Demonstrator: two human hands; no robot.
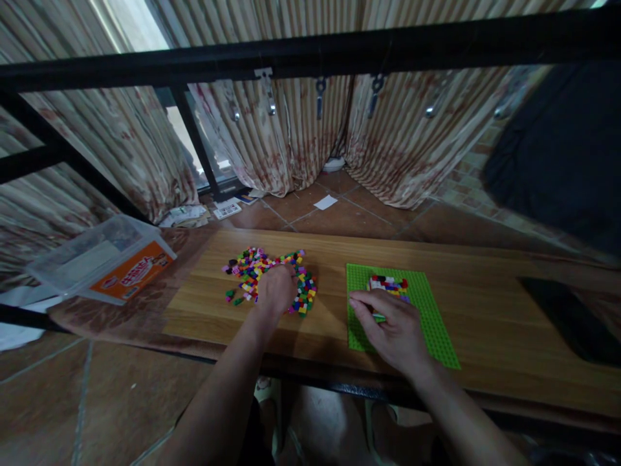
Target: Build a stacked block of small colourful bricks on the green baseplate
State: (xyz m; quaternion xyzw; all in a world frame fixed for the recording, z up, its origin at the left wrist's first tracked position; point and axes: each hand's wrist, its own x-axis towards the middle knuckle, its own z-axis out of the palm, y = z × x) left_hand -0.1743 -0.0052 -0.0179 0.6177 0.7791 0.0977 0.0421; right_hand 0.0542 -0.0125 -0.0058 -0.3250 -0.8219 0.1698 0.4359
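Loose toy building bricks [252, 266] of many colours lie in a spread pile on the wooden table. My left hand [277, 287] reaches down into this pile with its fingers curled under. What its fingertips touch is hidden behind the back of the hand. A green studded baseplate [431, 317] lies to the right of the pile. Near its far edge stands a low cluster of joined bricks [388, 283], with white, red, blue and yellow showing. My right hand [391, 323] hovers over the baseplate, partly covering that cluster. Its thumb and forefinger are pinched together, and anything between them is too small to name.
A clear plastic box [104, 255] with an orange label stands left of the wooden table [320, 259]. On the table's right lies a dark flat object [572, 317]. A black metal bar [310, 55] with hanging hooks crosses above. Papers [325, 202] lie on the tiled floor.
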